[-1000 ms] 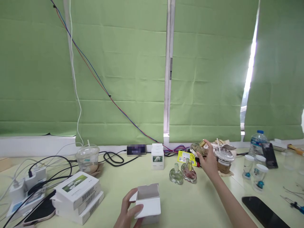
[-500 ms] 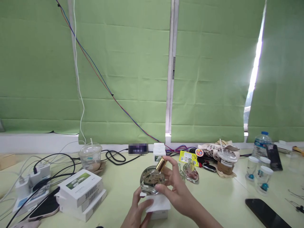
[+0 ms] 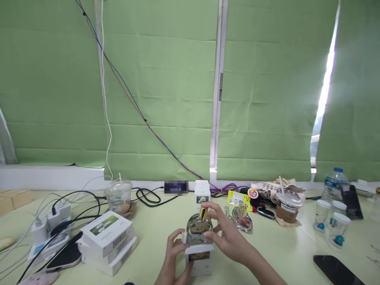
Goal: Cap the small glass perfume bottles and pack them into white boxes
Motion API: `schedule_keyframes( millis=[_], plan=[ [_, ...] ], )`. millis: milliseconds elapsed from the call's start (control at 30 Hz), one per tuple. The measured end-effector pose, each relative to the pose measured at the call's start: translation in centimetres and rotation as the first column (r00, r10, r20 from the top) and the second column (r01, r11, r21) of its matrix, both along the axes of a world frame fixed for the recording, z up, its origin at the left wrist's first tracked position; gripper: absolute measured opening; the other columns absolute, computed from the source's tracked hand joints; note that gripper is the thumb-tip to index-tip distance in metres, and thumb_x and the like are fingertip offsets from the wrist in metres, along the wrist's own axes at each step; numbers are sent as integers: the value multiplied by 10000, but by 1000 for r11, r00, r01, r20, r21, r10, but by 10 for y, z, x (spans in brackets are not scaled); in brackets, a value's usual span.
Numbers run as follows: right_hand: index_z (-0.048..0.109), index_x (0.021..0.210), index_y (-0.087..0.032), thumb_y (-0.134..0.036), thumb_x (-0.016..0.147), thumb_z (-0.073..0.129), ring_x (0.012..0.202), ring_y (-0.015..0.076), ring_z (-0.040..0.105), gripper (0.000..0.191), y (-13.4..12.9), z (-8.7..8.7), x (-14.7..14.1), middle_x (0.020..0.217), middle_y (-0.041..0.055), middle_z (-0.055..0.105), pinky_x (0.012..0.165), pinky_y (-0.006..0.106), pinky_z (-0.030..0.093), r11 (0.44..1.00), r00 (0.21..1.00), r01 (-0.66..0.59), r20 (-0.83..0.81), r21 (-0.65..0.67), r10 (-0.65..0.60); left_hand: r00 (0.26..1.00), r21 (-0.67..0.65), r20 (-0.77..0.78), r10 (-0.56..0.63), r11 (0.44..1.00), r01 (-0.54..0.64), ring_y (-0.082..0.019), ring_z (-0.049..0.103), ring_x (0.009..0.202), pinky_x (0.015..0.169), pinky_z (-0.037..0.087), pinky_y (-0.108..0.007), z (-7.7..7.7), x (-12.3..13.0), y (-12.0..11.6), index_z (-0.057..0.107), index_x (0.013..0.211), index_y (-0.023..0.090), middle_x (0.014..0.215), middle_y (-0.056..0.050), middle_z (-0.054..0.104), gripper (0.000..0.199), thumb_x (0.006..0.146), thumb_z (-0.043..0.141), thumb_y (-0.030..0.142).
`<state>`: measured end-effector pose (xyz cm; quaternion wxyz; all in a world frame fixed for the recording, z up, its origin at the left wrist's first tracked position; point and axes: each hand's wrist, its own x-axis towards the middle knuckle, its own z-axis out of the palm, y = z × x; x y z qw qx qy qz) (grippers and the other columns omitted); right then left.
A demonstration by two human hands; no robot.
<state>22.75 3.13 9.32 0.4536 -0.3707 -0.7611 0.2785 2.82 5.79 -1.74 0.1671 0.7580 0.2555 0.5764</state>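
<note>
Just in front of me stands a white box [image 3: 202, 270] with a small picture on its front and its top end open. My left hand [image 3: 172, 256] grips it from the left, thumb low on the front and fingers by a raised flap. A round clear glass perfume bottle [image 3: 196, 228] with a gold cap is upright at the box's mouth, its bottom edge hidden by the box rim. My right hand [image 3: 226, 235] is closed on the bottle, index finger on the cap and thumb on the glass.
White boxes [image 3: 108, 233] are stacked at the left beside a power strip and cables. Another white box [image 3: 202, 194] stands behind. Perfume bottles [image 3: 242, 219] lie to the right. Lidded cups [image 3: 287, 206], small jars [image 3: 337, 231] and a phone [image 3: 335, 270] stand or lie further right.
The perfume bottle has turned from tilted to upright and lowered to the box's mouth. The box has turned its pictured front toward me. The view has shifted slightly left.
</note>
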Motion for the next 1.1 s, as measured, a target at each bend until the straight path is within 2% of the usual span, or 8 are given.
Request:
schedule_keyframes(
  millis=[100,167,300,367,533,667,800,1100],
  plan=[
    [359,1295,-355,-75,773,535,1040,181,535,618,1,-1,-1,1171,30,539,719,255,499,999,998,24,58,21,-26,994,-219,96,-60,972,80,-241,580,1048,824,508,-361,3,1,6,279,1306,293,1324,-133,440,581,816,583,354],
    [383,1285,-357,-61,754,541,1039,185,533,629,1,-2,-1,1196,27,535,725,259,496,999,995,36,90,35,-39,982,-378,145,-122,910,169,-224,624,947,803,509,-343,7,5,11,284,1332,276,1230,-115,557,731,724,684,347],
    [388,1285,-362,-54,731,556,1025,185,538,656,3,-4,1,1253,24,510,753,272,490,998,992,53,110,38,-57,960,-602,163,-226,748,278,-220,657,753,672,507,-296,12,15,21,621,1020,162,865,-68,717,453,635,771,349],
    [382,1286,-363,-62,728,566,1019,187,544,660,4,-5,3,1268,26,503,755,279,486,998,991,66,111,21,-68,956,-637,185,-228,713,293,-211,654,695,634,500,-281,14,19,22,676,922,148,776,-55,732,402,605,797,362],
    [432,1247,-365,-42,710,560,1081,203,522,641,4,-6,5,1275,12,512,808,305,460,998,986,57,157,33,-61,952,-628,204,-229,715,307,-227,665,776,685,519,-279,19,20,18,703,944,160,877,-64,752,370,635,791,345],
    [464,1236,-348,-28,680,572,1058,210,527,651,5,-9,3,1211,24,542,818,312,446,999,986,35,165,26,-39,954,-623,194,-228,723,299,-250,670,829,722,529,-292,25,18,13,709,946,165,911,-67,752,355,639,788,326],
    [468,1229,-331,-37,681,579,1019,202,529,632,6,-12,3,1171,24,550,805,302,435,1000,991,25,132,3,-25,941,-629,248,-228,701,336,-250,673,826,736,533,-304,28,19,9,708,949,165,928,-69,754,383,623,797,345],
    [520,1193,-315,-63,681,622,913,183,539,580,6,-7,3,1068,18,571,786,298,430,999,991,33,134,-29,-28,946,-643,261,-192,696,319,-259,671,852,760,518,-298,25,18,9,694,941,148,925,-82,754,414,616,803,380]
  ],
)
